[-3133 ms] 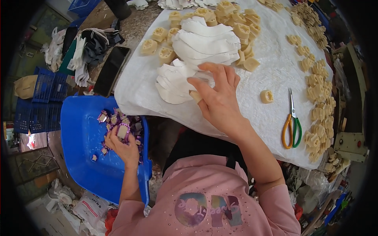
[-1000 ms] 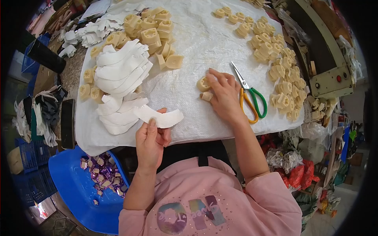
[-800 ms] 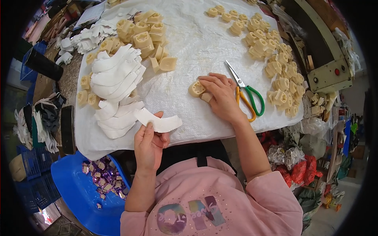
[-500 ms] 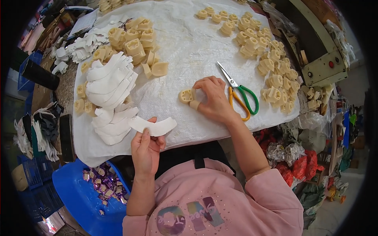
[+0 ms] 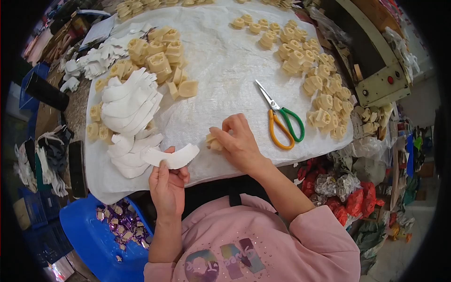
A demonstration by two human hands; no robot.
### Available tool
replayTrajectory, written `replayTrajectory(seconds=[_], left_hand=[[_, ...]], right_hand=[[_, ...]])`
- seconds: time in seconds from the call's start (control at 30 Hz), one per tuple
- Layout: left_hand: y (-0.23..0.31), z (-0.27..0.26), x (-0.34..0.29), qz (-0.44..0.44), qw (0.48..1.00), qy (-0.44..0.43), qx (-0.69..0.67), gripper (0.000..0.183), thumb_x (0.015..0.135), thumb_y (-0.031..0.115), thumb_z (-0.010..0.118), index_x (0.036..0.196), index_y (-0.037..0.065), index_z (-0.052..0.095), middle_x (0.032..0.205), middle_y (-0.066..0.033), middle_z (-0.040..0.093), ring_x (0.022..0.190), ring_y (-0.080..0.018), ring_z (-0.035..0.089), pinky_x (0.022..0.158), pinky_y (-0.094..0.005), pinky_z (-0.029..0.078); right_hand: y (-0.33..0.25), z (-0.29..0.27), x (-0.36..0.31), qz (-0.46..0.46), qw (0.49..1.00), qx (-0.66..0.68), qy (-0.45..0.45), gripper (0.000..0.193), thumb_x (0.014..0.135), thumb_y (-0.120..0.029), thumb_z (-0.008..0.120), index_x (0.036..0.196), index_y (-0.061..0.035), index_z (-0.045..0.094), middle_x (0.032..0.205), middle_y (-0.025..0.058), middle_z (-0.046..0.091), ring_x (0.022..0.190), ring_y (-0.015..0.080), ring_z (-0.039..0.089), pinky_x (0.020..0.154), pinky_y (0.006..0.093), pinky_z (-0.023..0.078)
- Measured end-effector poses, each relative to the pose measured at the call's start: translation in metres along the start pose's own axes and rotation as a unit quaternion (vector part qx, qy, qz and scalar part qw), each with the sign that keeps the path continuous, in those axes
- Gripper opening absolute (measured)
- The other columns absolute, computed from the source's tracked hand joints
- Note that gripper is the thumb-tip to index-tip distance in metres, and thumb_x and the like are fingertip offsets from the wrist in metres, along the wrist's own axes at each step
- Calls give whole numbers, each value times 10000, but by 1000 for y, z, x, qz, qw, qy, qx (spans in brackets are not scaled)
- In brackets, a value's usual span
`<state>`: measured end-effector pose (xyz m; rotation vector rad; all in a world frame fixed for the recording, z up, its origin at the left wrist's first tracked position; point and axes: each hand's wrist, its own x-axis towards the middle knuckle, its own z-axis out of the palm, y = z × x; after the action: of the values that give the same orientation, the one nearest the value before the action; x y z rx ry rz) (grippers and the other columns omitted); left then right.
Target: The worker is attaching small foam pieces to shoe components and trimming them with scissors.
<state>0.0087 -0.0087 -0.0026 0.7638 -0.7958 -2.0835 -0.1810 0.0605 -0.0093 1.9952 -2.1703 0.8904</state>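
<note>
Between the thumb and fingers of my left hand (image 5: 168,188) is a curved white strip (image 5: 182,157), held over the near edge of the white sheet. My right hand (image 5: 240,146) has its fingers closed around a small beige molded piece (image 5: 213,142), partly hidden by them, to the strip's right. Green-and-orange-handled scissors (image 5: 276,106) lie beyond and right of that hand, blades pointing away. A fanned stack of white strips (image 5: 126,104) lies beyond my left hand, partly over a heap of beige molded pieces (image 5: 159,65).
More beige pieces (image 5: 329,85) line the right side of the white sheet (image 5: 221,56). Below the table's left edge sits a blue bin (image 5: 82,225) holding purple-wrapped pieces (image 5: 123,224). A metal machine (image 5: 376,89) with a red button stands at right, near red plastic bags (image 5: 361,199).
My right hand has moved left and nearer with the beige piece, toward the strip. The left hand has shifted slightly left and nearer, still with the strip.
</note>
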Motion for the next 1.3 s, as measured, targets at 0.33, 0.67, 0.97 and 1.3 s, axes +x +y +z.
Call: replayTrajectory(seconds=[0.33, 0.67, 0.97, 1.3], left_hand=[[-5, 5, -7, 41, 999, -16, 5, 355, 1001, 171, 383, 1213, -92, 489, 1103, -113, 576, 914, -139, 538, 783, -265, 439], [2, 23, -26, 24, 997, -74, 19, 403, 1002, 213, 369, 1245, -99, 446, 1191, -153, 548, 1077, -183, 556, 933, -331, 451], [-2, 30, -30, 73, 994, -78, 27, 370, 1010, 134, 333, 1238, -133, 450, 1227, -190, 526, 1106, -185, 532, 957, -317, 433], [10, 21, -24, 159, 947, -94, 264, 394, 995, 184, 369, 1228, -118, 467, 1185, -182, 561, 1058, -192, 556, 928, -312, 432]], right_hand=[[-45, -20, -7, 37, 907, 411, 86, 354, 758, 71, 640, 1091, -32, 577, 1013, 155, 624, 848, 280, 632, 723, 332, 517], [-56, 2, -1, -126, 912, 321, 221, 470, 675, 117, 637, 1110, -46, 571, 1058, 144, 601, 880, 303, 581, 725, 355, 501], [-53, 3, -1, -117, 926, 296, 202, 446, 661, 75, 651, 1082, -54, 575, 1018, 115, 610, 848, 277, 571, 703, 362, 454], [-51, 8, 3, -118, 952, 171, 223, 418, 607, -37, 662, 1011, -115, 590, 917, 12, 630, 770, 222, 480, 746, 414, 276]])
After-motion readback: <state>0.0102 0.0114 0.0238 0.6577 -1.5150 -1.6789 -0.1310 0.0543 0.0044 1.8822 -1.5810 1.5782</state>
